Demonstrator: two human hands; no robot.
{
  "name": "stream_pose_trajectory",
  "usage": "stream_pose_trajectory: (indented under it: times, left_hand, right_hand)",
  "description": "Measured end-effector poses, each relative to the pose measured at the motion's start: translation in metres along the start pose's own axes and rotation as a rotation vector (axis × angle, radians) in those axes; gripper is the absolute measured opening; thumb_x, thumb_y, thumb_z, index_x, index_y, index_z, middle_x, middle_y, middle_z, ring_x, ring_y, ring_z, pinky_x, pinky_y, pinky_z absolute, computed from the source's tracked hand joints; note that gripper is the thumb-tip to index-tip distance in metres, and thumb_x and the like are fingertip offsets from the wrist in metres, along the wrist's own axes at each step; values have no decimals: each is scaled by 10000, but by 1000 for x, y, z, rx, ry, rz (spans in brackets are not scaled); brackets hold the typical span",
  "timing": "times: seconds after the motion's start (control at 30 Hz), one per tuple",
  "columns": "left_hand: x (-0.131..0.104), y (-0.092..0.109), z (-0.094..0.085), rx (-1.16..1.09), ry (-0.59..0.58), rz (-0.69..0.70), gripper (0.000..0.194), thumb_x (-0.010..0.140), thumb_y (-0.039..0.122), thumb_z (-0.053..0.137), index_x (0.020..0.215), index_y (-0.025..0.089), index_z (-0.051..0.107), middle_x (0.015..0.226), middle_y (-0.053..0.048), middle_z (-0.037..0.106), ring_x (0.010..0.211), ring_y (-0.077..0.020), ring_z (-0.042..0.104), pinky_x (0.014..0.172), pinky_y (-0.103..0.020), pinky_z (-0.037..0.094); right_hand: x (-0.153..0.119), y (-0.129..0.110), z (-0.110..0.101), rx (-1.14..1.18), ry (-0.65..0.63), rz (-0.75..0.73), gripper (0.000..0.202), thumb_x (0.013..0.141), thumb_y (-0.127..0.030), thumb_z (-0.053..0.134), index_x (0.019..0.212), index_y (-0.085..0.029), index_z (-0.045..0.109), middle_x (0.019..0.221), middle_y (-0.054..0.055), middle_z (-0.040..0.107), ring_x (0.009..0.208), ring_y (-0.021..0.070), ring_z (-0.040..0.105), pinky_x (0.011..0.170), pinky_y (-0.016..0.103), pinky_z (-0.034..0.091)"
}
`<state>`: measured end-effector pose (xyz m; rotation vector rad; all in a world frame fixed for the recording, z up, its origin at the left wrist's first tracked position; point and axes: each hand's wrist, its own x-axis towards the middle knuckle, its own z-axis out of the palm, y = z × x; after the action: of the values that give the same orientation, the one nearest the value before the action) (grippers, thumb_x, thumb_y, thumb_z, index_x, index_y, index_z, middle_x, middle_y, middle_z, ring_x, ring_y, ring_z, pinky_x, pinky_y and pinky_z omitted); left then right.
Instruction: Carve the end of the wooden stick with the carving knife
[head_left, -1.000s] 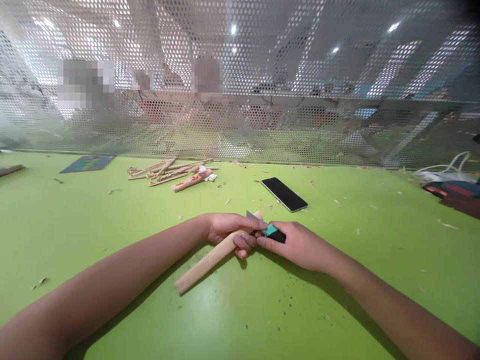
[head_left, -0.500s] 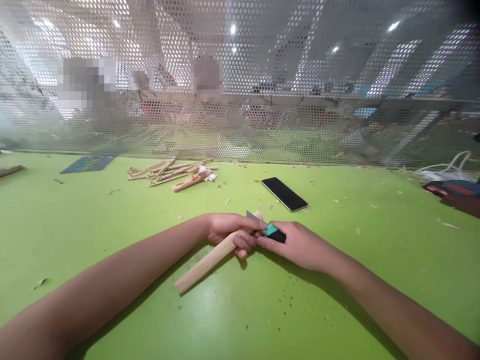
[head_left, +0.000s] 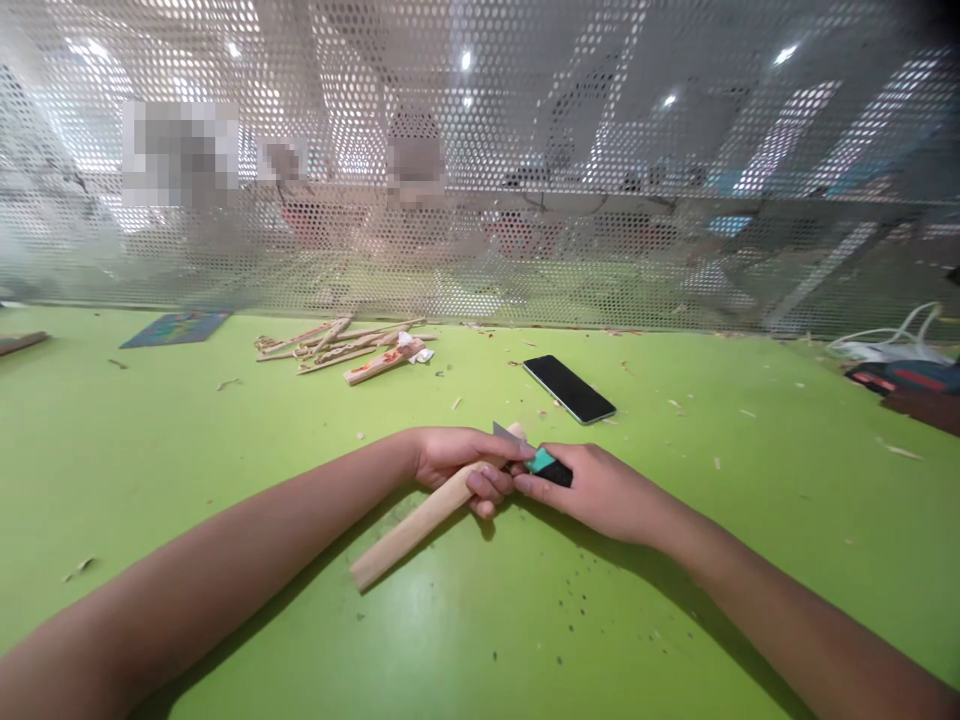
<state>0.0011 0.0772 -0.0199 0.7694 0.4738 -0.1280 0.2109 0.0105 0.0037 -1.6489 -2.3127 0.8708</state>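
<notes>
A pale wooden stick [head_left: 420, 525] slants across the middle of the head view, its near end low and to the left. Wrapped round its upper part is my left hand [head_left: 465, 465], with the thumb stretched toward the blade. My right hand [head_left: 592, 490] is closed on a utility knife [head_left: 553, 468] with a black and teal handle. The grey blade [head_left: 506, 432] lies against the stick near its rounded far end. The two hands meet at the knife, and their fingers partly hide where blade and wood touch.
On the green table [head_left: 465, 640], a black phone [head_left: 570, 388] lies beyond my hands. Several carved sticks [head_left: 337, 345] are piled back left, beside a patterned card [head_left: 176, 328]. Wood shavings are scattered about. A perforated screen [head_left: 480, 250] borders the back; cables [head_left: 900, 335] lie far right.
</notes>
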Motion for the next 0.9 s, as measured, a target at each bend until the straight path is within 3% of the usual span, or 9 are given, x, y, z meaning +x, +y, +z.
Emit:
stream_pose_trajectory:
  times: [0.67, 0.9]
  left_hand:
    - [-3, 4, 9, 93, 89, 2, 574, 635, 576, 901, 681, 225, 449, 495, 130, 298, 415, -42, 189, 528, -271, 465]
    - [-2, 6, 7, 147, 76, -4, 576, 709, 649, 821, 652, 229, 432, 481, 119, 283, 383, -45, 183, 437, -227, 413]
  right_hand:
    - [-1, -2, 3, 4, 43, -40, 475, 958, -661, 532, 897, -212, 673, 792, 40, 736, 692, 222, 645, 579, 274, 388]
    - [-1, 1, -1, 23, 80, 42, 499, 951, -692, 505, 867, -215, 624, 676, 21, 679, 514, 177, 589, 504, 266, 359]
